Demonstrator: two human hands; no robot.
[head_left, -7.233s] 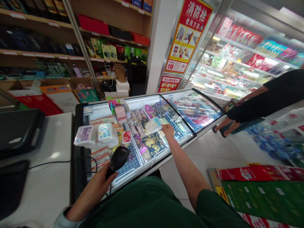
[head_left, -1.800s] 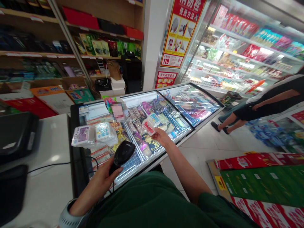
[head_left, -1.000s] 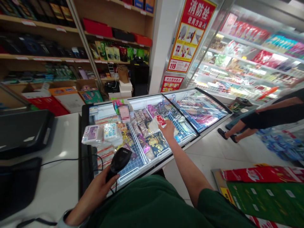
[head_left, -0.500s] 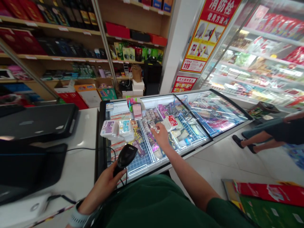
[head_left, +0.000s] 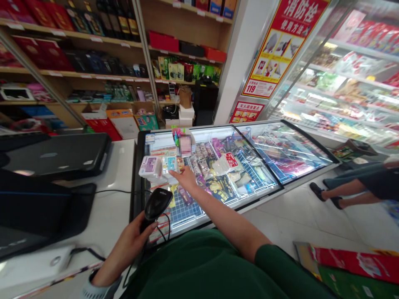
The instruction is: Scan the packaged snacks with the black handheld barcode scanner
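Observation:
My left hand (head_left: 134, 238) is wrapped round the grip of a black handheld barcode scanner (head_left: 158, 203), its head tilted up and its cable hanging below. My right hand (head_left: 184, 179) is at the near right corner of a clear plastic pack with a blue label (head_left: 170, 164), thumb on the front and fingers at the right side. A similar pack with a purple label (head_left: 151, 167) stands just left of it. Farther right, a white pack with a red label (head_left: 227, 162) lies on the freezer's glass top.
The chest freezer (head_left: 212, 219) holds wire baskets of wrapped goods under glass. A colourful packet with a round lid (head_left: 178, 136) stands at its back. To the left is a white counter (head_left: 120, 166) with a black machine (head_left: 62, 155). A person's legs (head_left: 346, 193) show at the right.
My right hand has moved left, from beside the red-labelled pack to the blue-labelled one. The scanner stays in my left hand, and the view has shifted slightly.

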